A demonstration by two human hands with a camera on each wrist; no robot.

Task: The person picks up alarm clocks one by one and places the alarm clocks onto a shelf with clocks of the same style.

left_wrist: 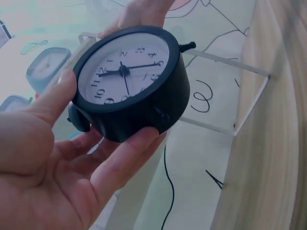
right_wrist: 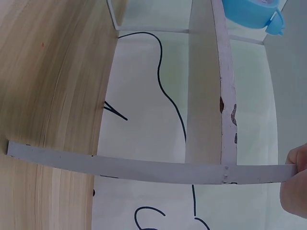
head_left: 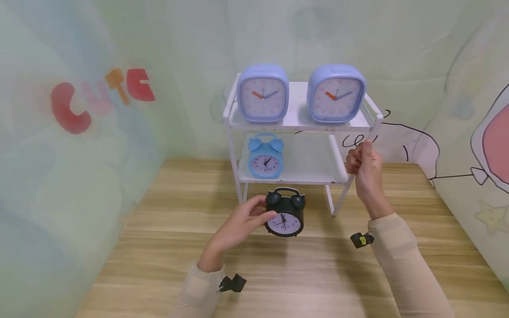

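A black twin-bell alarm clock (head_left: 284, 204) is in front of a white two-tier rack (head_left: 310, 157). My left hand (head_left: 243, 224) grips it from the left side, thumb at the edge of the dial. In the left wrist view the clock (left_wrist: 125, 72) is tilted, with several fingers underneath its body. My right hand (head_left: 367, 172) holds the rack's front right post between the two tiers. Only the edge of that hand (right_wrist: 296, 184) shows in the right wrist view, curled at the end of the visible post (right_wrist: 144, 170).
Two lavender square clocks (head_left: 263, 108) (head_left: 338, 108) stand on the top tier. A light-blue twin-bell clock (head_left: 265, 164) stands at the left of the lower tier. The rack's legs rest on the wood-grain table (head_left: 167, 247), enclosed by printed walls (head_left: 191, 88).
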